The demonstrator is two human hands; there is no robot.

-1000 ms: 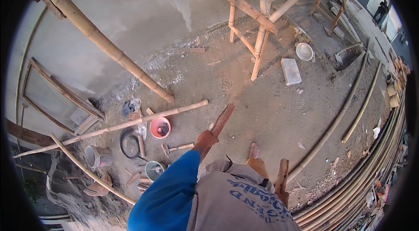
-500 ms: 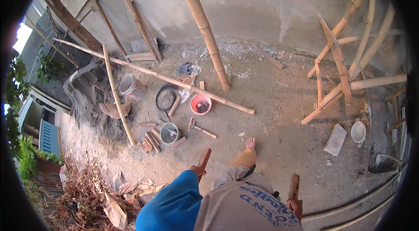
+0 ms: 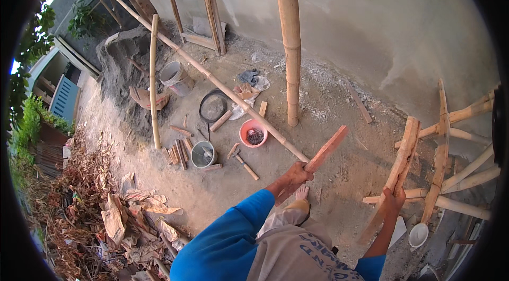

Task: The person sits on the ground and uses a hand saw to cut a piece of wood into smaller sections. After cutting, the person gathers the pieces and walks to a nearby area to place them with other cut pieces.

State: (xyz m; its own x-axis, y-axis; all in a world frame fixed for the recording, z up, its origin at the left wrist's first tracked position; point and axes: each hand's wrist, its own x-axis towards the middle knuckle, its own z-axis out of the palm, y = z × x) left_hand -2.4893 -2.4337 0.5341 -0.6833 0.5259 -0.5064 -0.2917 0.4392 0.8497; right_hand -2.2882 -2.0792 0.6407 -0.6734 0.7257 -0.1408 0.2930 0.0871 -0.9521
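Note:
My left hand (image 3: 297, 174) is closed around a short reddish wooden board (image 3: 327, 149), raised in front of me and slanting up to the right. Farther right, my right hand (image 3: 393, 201) grips a longer, rough-edged wooden plank (image 3: 403, 156) near its middle; it stands tilted, its upper end pointing away from me. The two pieces are apart. Below and between them, my bare foot (image 3: 302, 192) shows on the dirt ground.
A hammer (image 3: 245, 164), an orange-red bucket of small dark pieces (image 3: 253, 133) and a grey bucket (image 3: 203, 154) lie ahead left. An upright bamboo pole (image 3: 289, 47) stands near the wall; another (image 3: 222, 87) lies across the ground. Bamboo trestles (image 3: 440, 159) stand right, dry leaves (image 3: 95, 201) left.
Both hands have come up and forward with their wooden pieces, from low beside my body to well in front. The view has turned, so the scene sits differently in the picture.

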